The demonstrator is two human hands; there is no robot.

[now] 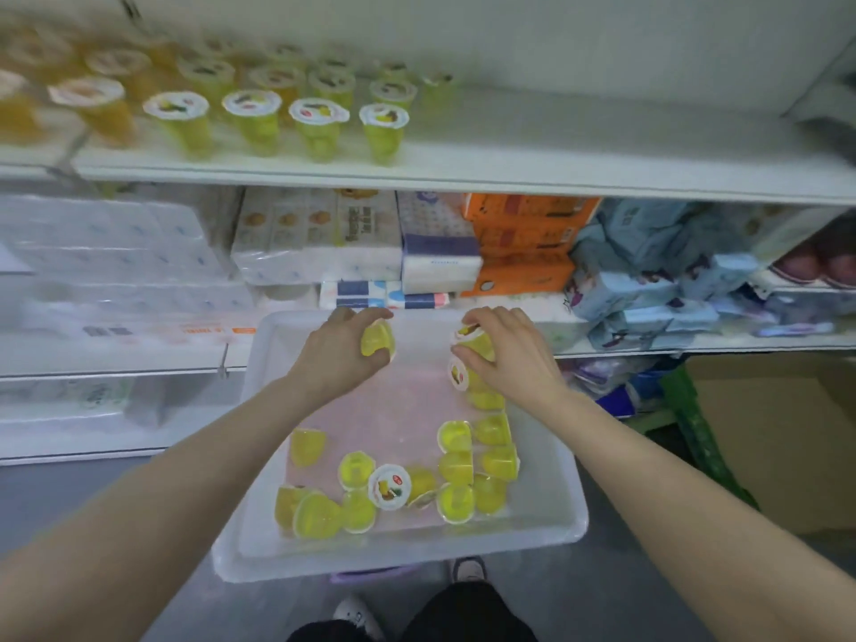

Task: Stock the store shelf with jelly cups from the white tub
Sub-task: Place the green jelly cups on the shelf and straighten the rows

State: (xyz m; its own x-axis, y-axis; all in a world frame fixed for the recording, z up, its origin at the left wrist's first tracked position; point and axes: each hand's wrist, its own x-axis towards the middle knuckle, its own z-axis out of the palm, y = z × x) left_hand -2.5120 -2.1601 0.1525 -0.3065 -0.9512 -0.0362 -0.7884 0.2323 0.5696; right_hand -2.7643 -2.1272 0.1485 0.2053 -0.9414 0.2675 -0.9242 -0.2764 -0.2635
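Yellow jelly cups (456,474) lie loose in the white tub (546,512), mostly toward its near and right side, some tipped over; left hand (345,349) curls round one cup (377,340) above the tub's far end; right hand (507,349) grips another cup (472,340) beside it, hands apart; top shelf (556,164) carries upright rows of jelly cups (319,127) on its left part; lower shelf holds tissue packs (319,243) and orange boxes (523,243).
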